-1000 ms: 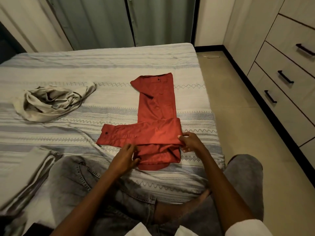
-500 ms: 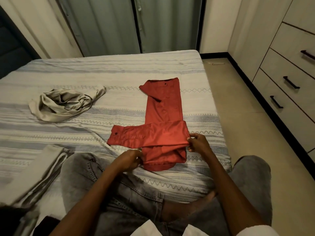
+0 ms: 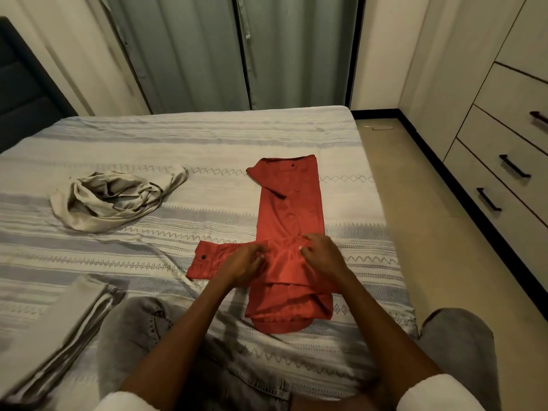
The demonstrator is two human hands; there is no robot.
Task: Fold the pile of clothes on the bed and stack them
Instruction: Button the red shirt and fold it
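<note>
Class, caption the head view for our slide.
Both hands, left and right, press a red shirt on the bed.

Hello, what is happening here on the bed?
A person is folding a red shirt on the striped bed. The left hand and right hand both rest on the sleeve laid across its middle. A crumpled beige garment waits farther left, and folded clothes lie near the person's knee.
</note>
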